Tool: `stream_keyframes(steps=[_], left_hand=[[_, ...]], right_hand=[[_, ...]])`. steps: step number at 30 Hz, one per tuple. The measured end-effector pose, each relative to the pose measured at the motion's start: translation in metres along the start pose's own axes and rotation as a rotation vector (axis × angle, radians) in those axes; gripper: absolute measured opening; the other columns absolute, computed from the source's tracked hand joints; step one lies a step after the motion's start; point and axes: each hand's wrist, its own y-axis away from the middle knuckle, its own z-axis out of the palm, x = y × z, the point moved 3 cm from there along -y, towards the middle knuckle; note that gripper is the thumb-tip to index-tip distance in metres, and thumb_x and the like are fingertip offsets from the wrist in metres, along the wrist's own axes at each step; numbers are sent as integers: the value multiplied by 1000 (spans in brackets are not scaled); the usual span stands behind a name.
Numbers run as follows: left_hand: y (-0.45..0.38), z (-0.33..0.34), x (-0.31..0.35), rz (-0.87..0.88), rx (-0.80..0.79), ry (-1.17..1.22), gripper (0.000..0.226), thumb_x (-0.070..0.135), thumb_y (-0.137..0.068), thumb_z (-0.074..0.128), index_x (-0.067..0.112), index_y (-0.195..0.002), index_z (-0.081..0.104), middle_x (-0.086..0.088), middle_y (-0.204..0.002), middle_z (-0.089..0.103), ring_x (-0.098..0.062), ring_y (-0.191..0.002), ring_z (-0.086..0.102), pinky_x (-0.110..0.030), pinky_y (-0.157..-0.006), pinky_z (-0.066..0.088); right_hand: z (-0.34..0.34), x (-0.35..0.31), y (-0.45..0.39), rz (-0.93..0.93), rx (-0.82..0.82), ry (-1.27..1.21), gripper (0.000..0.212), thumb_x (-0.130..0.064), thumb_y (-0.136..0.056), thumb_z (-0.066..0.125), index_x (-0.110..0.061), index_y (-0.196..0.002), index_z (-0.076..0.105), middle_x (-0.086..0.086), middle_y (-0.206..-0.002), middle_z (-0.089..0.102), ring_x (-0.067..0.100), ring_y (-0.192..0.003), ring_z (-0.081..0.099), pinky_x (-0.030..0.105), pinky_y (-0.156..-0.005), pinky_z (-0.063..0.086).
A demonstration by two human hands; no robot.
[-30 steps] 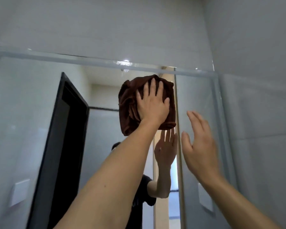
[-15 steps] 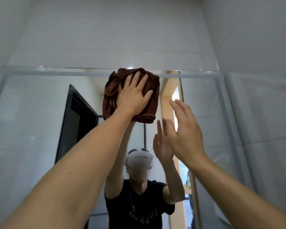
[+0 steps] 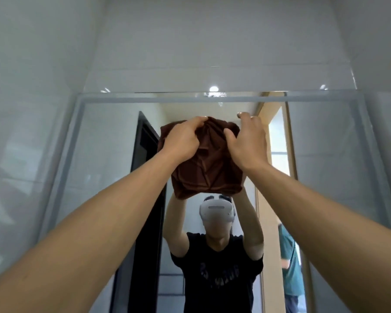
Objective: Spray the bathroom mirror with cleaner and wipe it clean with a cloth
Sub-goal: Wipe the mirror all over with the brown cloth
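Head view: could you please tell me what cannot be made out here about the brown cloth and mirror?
- Head view: the brown terry cloth and both hands hide the frameless wall mirror behind them.
- Left hand, right hand: fingertips curl behind the cloth.
- Mirror's bottom: cut off by the frame edge.

1 mirror [image 3: 99,177], 1 brown cloth [image 3: 205,168], 2 hands: left hand [image 3: 181,138], right hand [image 3: 248,143].

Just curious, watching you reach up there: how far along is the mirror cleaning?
Wiping is under way. Both the left hand and right hand grip the brown cloth near the mirror's top edge. No spray bottle shows. I can't tell how much glass remains.
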Motion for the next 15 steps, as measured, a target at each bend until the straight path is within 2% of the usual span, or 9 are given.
stream_keyframes(steps=[2, 4, 7, 10, 13, 15], left_hand=[[12, -3, -7, 31, 15, -84, 68, -7, -79, 55, 23, -140, 53, -2, -135, 61, -23, -123, 58, -40, -103, 48], [24, -4, -16, 51, 48, -177, 69, -6, -76, 66, 23, -137, 51, -2, -127, 54, -25, -108, 62, -44, -87, 55], [41, -8, -26, 44, 89, -271, 69, -3, -74, 78, 17, -134, 50, -6, -120, 44, -26, -90, 59, -45, -73, 57], [56, -8, -24, 71, 107, -321, 57, -3, -74, 77, 11, -124, 54, -8, -117, 47, -27, -99, 55, -43, -75, 55], [63, -10, -18, 76, 103, -407, 38, 2, -80, 73, 10, -113, 56, -6, -117, 50, -26, -106, 51, -34, -70, 48], [68, -12, -18, 69, 103, -468, 37, 7, -82, 73, 11, -114, 55, -5, -118, 51, -25, -106, 51, -31, -69, 42]], right_hand=[[7, -6, -4, 6, -45, 72, 54, -31, -94, 65, -11, -140, 43, 13, -135, 46, 34, -118, 53, 39, -94, 44], [17, -9, -1, -21, -117, 186, 55, -30, -88, 74, -10, -132, 49, 13, -128, 53, 35, -111, 59, 42, -88, 49], [31, -12, 14, -82, -191, 345, 35, -20, -86, 75, -10, -116, 60, 10, -110, 64, 33, -100, 63, 35, -74, 49], [42, -13, 34, -162, -205, 471, 12, -7, -94, 58, -9, -105, 61, 9, -101, 62, 29, -92, 61, 32, -66, 37], [47, -17, 46, -218, -181, 481, 15, -9, -99, 48, -10, -109, 59, 10, -105, 58, 27, -95, 55, 32, -68, 37], [49, -20, 51, -241, -190, 495, 21, -9, -100, 46, -11, -118, 56, 10, -109, 59, 28, -101, 55, 33, -74, 40]])
